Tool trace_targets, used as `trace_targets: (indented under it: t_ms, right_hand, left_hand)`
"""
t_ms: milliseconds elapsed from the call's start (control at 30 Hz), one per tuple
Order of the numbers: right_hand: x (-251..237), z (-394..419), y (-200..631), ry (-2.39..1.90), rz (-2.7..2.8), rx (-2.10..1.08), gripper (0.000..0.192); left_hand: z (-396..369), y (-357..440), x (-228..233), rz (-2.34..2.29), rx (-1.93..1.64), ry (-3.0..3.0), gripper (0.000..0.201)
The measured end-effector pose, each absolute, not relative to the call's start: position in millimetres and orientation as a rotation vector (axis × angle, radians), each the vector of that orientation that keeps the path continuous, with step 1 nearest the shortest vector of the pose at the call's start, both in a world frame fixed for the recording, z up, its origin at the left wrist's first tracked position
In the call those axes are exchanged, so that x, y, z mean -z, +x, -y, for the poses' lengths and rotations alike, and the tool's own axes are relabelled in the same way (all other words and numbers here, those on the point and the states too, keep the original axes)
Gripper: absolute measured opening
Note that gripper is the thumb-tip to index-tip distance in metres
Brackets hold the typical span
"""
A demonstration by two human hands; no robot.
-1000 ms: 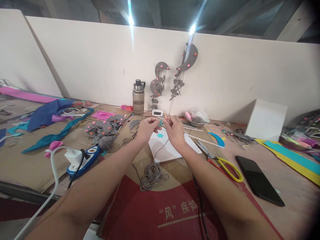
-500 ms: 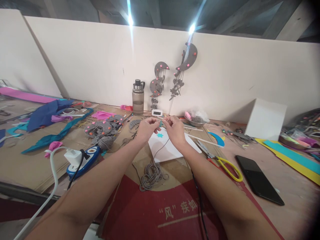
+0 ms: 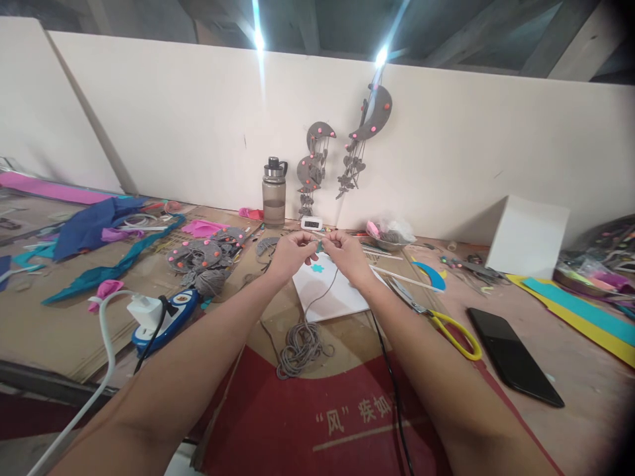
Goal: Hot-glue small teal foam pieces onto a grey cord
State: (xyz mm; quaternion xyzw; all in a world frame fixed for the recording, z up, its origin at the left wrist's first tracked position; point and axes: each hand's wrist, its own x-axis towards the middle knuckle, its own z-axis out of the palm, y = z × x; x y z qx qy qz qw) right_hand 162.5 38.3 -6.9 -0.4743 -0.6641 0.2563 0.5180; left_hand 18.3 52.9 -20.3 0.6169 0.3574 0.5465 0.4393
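Observation:
My left hand (image 3: 290, 254) and my right hand (image 3: 347, 254) meet above a white sheet (image 3: 330, 294), fingertips pinched together on a small teal piece (image 3: 320, 247) and a thin grey cord (image 3: 322, 287). The cord hangs down from my fingers to a loose grey coil (image 3: 300, 347) on the cardboard. A teal flower cutout (image 3: 317, 268) lies on the white sheet just under my hands.
Yellow-handled scissors (image 3: 449, 330) and a black phone (image 3: 513, 357) lie to the right. A water bottle (image 3: 274, 193), a small clock (image 3: 312, 224) and grey moon-shaped hangings (image 3: 367, 132) stand by the wall. A blue power strip with a white charger (image 3: 161, 314) is at left, near grey felt pieces (image 3: 203, 254).
Both hands have drawn slightly closer together and a little farther from me, still pinching the cord and teal piece. Nothing else has moved.

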Motion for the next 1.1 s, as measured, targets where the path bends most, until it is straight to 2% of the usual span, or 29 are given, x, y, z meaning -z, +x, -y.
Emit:
trace_targets:
  t_ms: [533,1100]
  right_hand:
    - [14.9,-40.8,162.3,-1.127,1.411,-0.913,0.014]
    - [19.2,-43.4,162.5,-1.177,1.576,-0.796,0.017]
  left_hand:
    - [-55.4,12.4,17.1,-0.764,-1.149,1.282,0.009]
    - [-56.5,12.2,17.6,-0.852,-1.134,1.413,0.007]
